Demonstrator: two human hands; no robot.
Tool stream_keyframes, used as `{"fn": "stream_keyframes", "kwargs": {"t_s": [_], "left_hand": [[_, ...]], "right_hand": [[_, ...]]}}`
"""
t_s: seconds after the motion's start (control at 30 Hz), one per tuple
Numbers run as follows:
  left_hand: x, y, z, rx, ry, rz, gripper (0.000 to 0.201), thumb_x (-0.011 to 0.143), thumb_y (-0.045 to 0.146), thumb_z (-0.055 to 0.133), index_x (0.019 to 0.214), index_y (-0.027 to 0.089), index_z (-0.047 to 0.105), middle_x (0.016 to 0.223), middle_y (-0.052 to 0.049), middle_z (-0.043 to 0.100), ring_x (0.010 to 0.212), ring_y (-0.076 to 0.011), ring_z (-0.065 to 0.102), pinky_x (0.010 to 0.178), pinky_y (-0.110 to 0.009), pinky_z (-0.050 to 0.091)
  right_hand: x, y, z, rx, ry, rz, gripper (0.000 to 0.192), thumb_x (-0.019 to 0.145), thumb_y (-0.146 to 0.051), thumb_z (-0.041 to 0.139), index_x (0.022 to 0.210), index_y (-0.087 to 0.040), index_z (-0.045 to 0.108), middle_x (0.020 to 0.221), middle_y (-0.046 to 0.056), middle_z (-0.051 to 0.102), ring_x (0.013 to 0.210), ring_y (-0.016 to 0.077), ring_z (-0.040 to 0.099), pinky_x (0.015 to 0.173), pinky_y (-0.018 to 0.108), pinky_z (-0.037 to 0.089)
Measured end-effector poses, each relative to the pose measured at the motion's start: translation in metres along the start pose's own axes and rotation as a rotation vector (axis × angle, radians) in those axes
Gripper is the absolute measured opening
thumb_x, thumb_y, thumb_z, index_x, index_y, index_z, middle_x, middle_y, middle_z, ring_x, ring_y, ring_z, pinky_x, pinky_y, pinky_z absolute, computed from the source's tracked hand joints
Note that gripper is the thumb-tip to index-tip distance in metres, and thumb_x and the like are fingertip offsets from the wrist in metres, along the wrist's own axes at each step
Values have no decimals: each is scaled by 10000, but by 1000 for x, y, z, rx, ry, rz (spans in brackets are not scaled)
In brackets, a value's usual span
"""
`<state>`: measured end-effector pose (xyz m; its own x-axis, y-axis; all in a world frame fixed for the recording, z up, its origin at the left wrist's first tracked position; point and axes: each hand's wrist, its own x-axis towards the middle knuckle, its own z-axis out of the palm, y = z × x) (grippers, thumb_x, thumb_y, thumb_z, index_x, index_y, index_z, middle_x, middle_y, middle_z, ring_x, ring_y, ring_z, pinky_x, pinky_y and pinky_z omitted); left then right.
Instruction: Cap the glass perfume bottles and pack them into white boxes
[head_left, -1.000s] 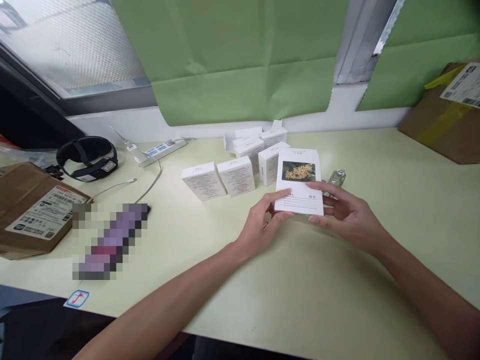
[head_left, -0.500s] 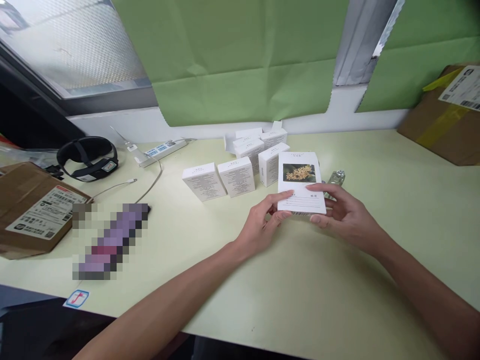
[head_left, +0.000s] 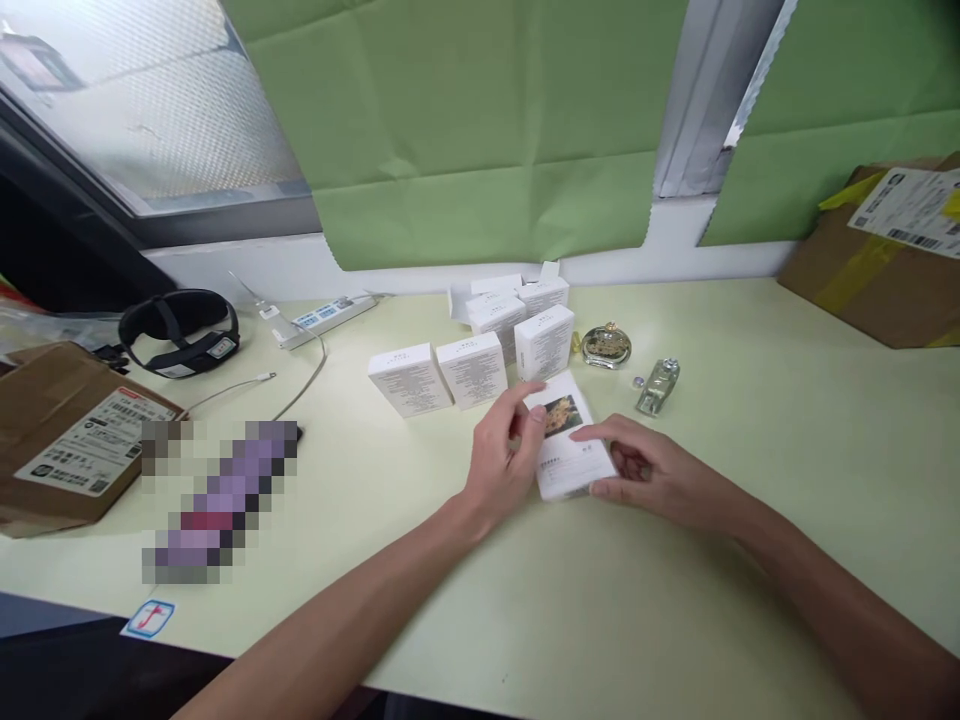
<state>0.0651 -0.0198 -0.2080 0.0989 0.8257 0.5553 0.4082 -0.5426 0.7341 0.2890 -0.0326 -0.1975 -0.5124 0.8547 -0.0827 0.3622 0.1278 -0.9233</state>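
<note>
Pale green desk (head_left: 675,560) carries everything, green paper taped over the window behind. Cardboard boxes at both edges, one far right (head_left: 862,260), one far left (head_left: 67,440), pushed out so the middle stays free for work. Small white boxes (head_left: 480,345) stand in a loose cluster at the back centre, printed faces toward the camera, readable at a glance. White flower-print box (head_left: 564,440) lies low on the desk just in front of them, pinned from both sides: left hand (head_left: 499,465) fingers curled around its left edge, right hand (head_left: 652,480) fingers pressed along its right and near edge. Both grasping it, neither released. Round gold bottle (head_left: 606,345) and clear glass piece (head_left: 658,386) sit just beyond, apart from the hands. Black headband (head_left: 178,330) and power strip (head_left: 326,313) off left.
</note>
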Motion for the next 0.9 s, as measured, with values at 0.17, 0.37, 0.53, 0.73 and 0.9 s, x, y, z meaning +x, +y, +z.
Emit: {"fn": "stream_keyframes", "kwargs": {"t_s": [0.17,0.37,0.53,0.73,0.9], "left_hand": [[4,-1,4,157,-167,98,230,996,305,478,1034,221,689,919,-52,545,913,-181,507,850,-358,428],[6,3,-2,156,-184,113,225,996,296,471,1037,217,677,928,-55,579,928,-189,529,863,-378,416],[23,27,-7,327,-410,252,215,986,286,468,1006,212,669,939,-55,628,907,-197,551,832,-371,403],[98,43,-32,708,-455,285,295,966,300,499,1225,195,593,1187,-109,579,1123,-280,505,969,-457,387],[146,40,-62,846,-562,139,367,978,381,471,1274,195,583,1233,-113,586,1167,-297,497,982,-469,391]], "right_hand": [[-11,1,-15,-56,6,-57,524,854,-489,678,1348,-340,584,798,-11,543,607,114,434,544,261,376],[-16,2,-73,95,922,-284,327,951,-498,509,783,-236,609,654,-2,468,554,128,414,496,305,319],[14,-18,-134,-253,759,11,381,784,-567,698,979,-240,690,945,85,658,811,197,575,651,336,443],[93,-19,-149,-490,247,141,592,467,-522,879,970,-230,765,1108,113,713,1021,340,647,843,407,513],[126,-9,-143,-552,164,113,429,552,-491,825,871,-209,765,1063,126,728,1004,341,659,869,405,501]]}}
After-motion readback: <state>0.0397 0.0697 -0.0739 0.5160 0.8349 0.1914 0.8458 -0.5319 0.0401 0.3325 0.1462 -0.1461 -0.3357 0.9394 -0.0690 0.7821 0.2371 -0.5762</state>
